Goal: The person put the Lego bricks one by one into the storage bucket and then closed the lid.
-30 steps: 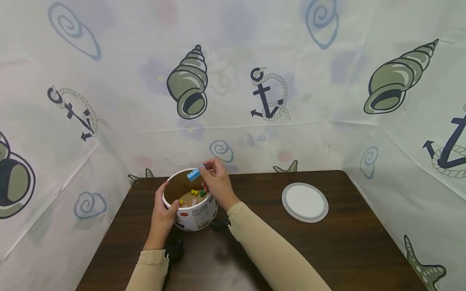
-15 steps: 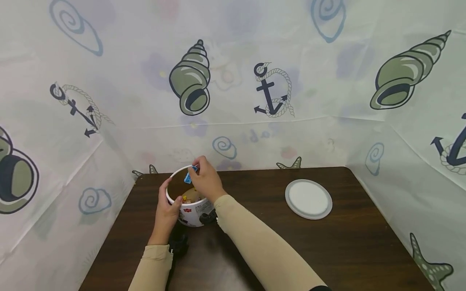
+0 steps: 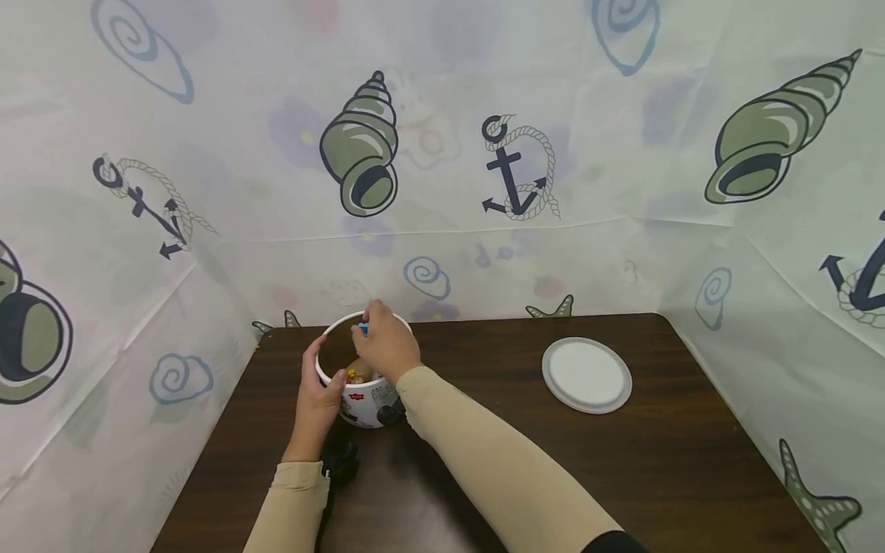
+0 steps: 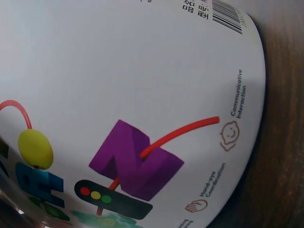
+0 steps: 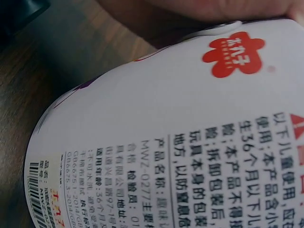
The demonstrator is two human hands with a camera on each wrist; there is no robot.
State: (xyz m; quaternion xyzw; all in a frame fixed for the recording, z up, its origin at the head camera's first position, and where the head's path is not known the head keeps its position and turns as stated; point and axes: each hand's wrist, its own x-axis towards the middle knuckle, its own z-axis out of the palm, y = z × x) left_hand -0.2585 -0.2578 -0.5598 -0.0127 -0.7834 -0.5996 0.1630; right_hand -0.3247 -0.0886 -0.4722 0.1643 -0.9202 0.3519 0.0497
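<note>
A round white printed tub (image 3: pixel 362 397) stands tilted toward me on the table, its mouth showing. My left hand (image 3: pixel 316 403) grips its left side, thumb at the near rim. Over the mouth, my right hand (image 3: pixel 389 343) pinches a small blue toy block (image 3: pixel 363 328), mostly hidden by the fingers. Small yellow and other coloured pieces (image 3: pixel 355 376) lie inside the tub; the right hand covers part of them. The left wrist view is filled by the tub's printed wall (image 4: pixel 71 80). In the right wrist view, part of a hand (image 5: pixel 204 10) shows above the label.
A round white lid (image 3: pixel 588 376) lies flat on the dark wooden table (image 3: pixel 525 461), right of the tub. A patterned cloth backdrop (image 3: pixel 442 153) rises behind the table and on both sides. A black wrist device (image 3: pixel 339 461) sits beneath the left wrist.
My right hand has moved left and turned further over the tub, carrying the blue toy block lower into its mouth. The left hand keeps its grip on the tub.
</note>
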